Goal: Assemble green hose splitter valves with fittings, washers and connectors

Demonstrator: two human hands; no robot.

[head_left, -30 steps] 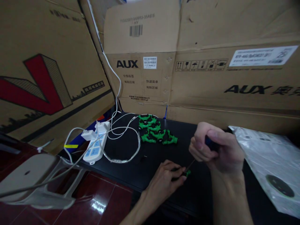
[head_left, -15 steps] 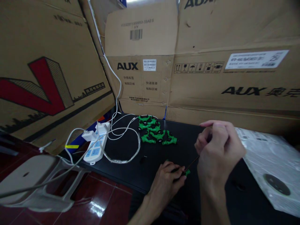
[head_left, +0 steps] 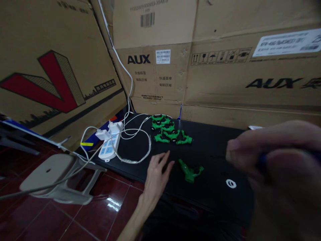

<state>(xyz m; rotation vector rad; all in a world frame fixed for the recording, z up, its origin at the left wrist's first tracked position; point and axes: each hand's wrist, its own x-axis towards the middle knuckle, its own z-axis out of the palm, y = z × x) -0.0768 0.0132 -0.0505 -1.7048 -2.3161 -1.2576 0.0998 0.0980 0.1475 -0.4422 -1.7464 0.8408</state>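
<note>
**Left hand (head_left: pixel 155 174) spread beside a green fitting (head_left: pixel 188 173), right hand (head_left: pixel 283 167) closed round a dark blue object (head_left: pixel 262 161)**

Thumb and fingers of the left hand stand apart, wide and with nothing between them, just left of the green fitting. Whether the fingertips touch the black desk (head_left: pixel 210 140) or hover over it, I cannot tell. Its wrist crosses the desk's front edge.

The green fitting lies apart from both hands, near the front edge and around the middle of the desk's length. It has 3 arms: 1 points toward the back left, 1 to the right and 1 toward the front edge.

Up close to the camera and blurred, the right hand grips the dark blue object, of which only a small part shows between the fingers; its full shape cannot be told. Between this hand and the green fitting, a white ring (head_left: pixel 231 183) lies flat near the front edge.

Toward the back edge, a cluster of green and black fittings (head_left: pixel 170 134) sits close together. At the desk's left end lies a white power strip (head_left: pixel 109 149) with 2 white plugs (head_left: pixel 103 134) in its far end, and a white cable (head_left: pixel 149 147) loops beside it. Cardboard (head_left: pixel 155 80) stands along the back edge; a beige stool (head_left: pixel 47 170) stands on the red floor (head_left: pixel 100 221) past the left end.
</note>
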